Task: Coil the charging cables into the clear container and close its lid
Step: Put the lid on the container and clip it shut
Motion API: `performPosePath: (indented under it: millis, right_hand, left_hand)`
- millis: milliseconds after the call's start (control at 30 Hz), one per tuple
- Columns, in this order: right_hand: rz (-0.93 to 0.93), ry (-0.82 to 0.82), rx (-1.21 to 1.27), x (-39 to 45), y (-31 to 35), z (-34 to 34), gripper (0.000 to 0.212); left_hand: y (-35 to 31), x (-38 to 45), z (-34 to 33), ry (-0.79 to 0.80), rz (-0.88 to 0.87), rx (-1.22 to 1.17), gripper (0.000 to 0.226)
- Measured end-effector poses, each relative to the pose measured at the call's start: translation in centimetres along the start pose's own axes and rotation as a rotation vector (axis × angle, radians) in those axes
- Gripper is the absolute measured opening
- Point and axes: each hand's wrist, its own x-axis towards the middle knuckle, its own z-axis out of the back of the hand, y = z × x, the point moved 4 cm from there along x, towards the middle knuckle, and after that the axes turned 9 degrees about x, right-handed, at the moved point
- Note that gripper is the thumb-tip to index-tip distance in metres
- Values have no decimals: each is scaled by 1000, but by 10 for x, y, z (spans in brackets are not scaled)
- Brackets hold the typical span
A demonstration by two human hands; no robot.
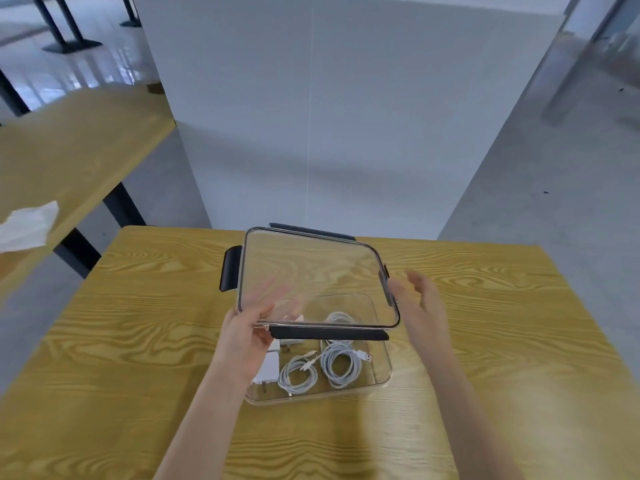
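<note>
A: Where is the clear container (379, 370) right now?

B: It sits on the wooden table (138, 341) near the person, open at the top. Inside lie white coiled charging cables (337, 363) and a white plug adapter (268, 368), all below the rim. The transparent lid (311, 271) with dark clip flaps is held tilted above it, near edge lowest.

A: And the hands?

B: The left hand (242, 332) pinches the lid's near left corner, thumb on top, fingers visible underneath through the plastic. The right hand (417, 299) is beside the lid's right edge, fingers spread and relaxed; it is blurred, so whether it touches the edge is hard to say (it grips nothing that I can make out).

A: How should the closing go?

B: I would bring the right hand onto the right edge, level the lid, line its corners up with the container's, lower it flat, then press each dark flap down. Behind stands a grey partition (329, 116), and a second table (69, 150) is at left
</note>
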Motion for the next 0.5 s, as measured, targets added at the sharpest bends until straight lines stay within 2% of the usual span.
performPosePath:
  millis: [33,100,167,200,267,333,367,433,500]
  right_hand:
    - [-188,-61,142,5,-12,0,54]
    - [-567,-61,585,14,-39,-9,44]
    - [-794,-16,954,16,-55,-21,35]
    - [-809,9,1024,17,-61,-23,31]
    - [-745,18,969,18,-69,-23,22]
    - [-654,8,889,17,-74,-18,14]
    - [-608,-3,854,16,-74,-15,11]
    - [-506,-8,780,14,-70,-9,6]
    - [-426,-35,668,11,-68,-9,6]
  left_hand:
    - [2,1,3,16,3,-10,34]
    - [9,-1,9,42,22,-24,33]
    - [17,-2,14,73,37,-13,33]
    - [20,-2,17,96,46,-3,34]
    - [23,-4,25,133,60,14,35]
    - [23,-4,37,103,90,31,48]
    - [23,-2,43,42,116,37,51]
    - [28,0,53,-141,153,61,38]
    - [37,0,61,-345,121,183,25]
